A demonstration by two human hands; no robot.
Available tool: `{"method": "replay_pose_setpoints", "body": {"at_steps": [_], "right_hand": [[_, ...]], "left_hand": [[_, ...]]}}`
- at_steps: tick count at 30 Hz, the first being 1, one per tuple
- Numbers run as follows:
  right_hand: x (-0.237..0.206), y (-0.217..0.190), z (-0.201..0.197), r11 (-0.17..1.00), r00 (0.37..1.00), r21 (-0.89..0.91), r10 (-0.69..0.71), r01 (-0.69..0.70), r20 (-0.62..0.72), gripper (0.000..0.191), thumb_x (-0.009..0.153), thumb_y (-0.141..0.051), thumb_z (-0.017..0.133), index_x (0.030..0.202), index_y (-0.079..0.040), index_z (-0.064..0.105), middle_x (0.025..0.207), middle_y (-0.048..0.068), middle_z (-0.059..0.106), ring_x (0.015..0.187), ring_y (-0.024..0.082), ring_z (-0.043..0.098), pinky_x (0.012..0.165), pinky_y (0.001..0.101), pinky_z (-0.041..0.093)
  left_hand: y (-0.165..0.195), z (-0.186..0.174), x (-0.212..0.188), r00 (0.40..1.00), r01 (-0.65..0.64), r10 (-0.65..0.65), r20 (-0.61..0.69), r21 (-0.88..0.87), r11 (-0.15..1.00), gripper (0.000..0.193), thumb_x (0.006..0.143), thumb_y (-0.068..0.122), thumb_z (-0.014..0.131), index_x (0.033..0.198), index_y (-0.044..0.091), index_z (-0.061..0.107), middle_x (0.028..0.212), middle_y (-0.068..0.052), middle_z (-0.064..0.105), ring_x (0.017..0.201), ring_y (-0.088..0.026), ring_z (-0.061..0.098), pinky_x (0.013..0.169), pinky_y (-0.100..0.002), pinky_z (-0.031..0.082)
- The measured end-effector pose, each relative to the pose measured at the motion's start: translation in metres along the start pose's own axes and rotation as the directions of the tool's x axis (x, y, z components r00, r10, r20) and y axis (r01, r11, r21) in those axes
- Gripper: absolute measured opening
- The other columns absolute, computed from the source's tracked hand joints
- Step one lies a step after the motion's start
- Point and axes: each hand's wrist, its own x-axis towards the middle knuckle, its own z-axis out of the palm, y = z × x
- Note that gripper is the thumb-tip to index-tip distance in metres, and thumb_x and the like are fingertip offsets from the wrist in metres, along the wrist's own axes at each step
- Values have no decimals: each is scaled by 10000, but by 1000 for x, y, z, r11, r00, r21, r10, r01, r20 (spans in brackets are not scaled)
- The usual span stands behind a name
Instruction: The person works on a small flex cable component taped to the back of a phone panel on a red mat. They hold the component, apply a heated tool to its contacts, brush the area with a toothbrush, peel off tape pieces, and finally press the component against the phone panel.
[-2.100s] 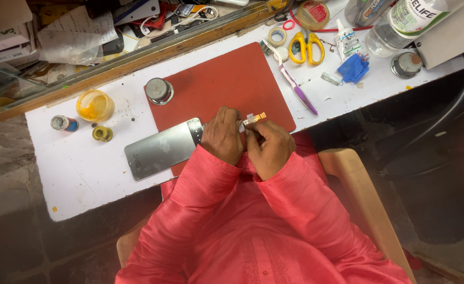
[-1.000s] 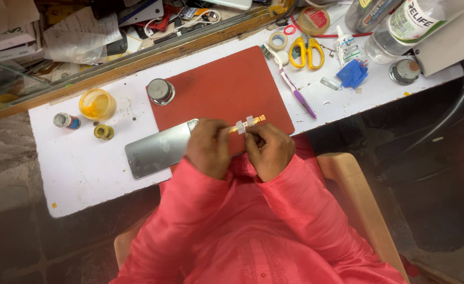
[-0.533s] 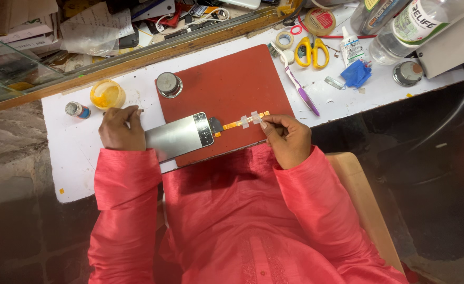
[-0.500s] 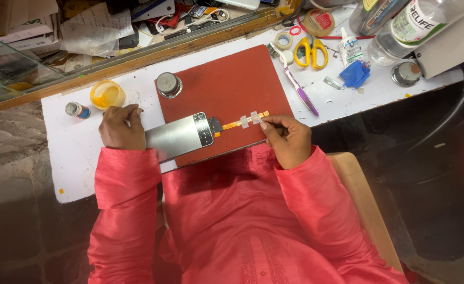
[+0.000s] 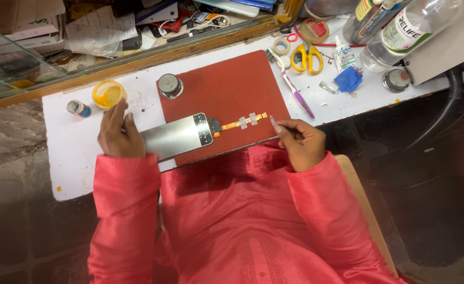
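- Since half a second back, the left hand has lifted off the phone screen panel toward the yellow pot — fingers loosely extended, gripping nothing, fingertips just below the pot.
- The panel lies flat on the red mat, its orange flex cable stretched rightward with two pale tape strips across it.
- The right hand is closed on a thin tool, its tip just beside the cable's end.
- Yellow scissors and a purple toothbrush lie beyond the mat.
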Motion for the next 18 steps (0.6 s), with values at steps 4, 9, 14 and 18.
{"method": "replay_pose_setpoints", "body": {"at_steps": [4,9,14,18], "right_hand": [[11,-7,-22,988,994,-133,-82,72,-72,154,961,-78,766,1087,8,747,733,24,647,635,46,570,589,191,458],[39,-11,-31,742,896,-555,-443,376,15,105,923,-44,788,1024,-26,764,884,88,717,656,149,633,594,280,485],[59,-7,-20,548,846,-718,-522,429,107,100,884,-67,806,976,-62,765,864,92,683,691,248,673,624,360,524],[61,-2,-15,463,784,-751,-609,470,116,82,910,-58,800,977,-63,753,883,97,662,706,267,667,623,382,513]], "left_hand": [[17,-11,-38,991,126,-126,-35,-5,992,296,968,-88,658,1253,-28,707,1174,-189,693,785,-248,664,650,-349,531],[48,-8,-81,993,-122,122,11,64,990,266,886,-71,691,1124,48,702,1117,-110,679,930,-285,673,796,-404,525],[80,12,-107,952,-305,305,34,-11,952,262,788,21,789,1044,55,746,1075,-97,701,839,-254,638,742,-407,471],[98,34,-131,915,-392,402,39,-148,908,216,825,42,782,1029,88,732,1060,-65,697,896,-217,671,753,-386,484]]}}
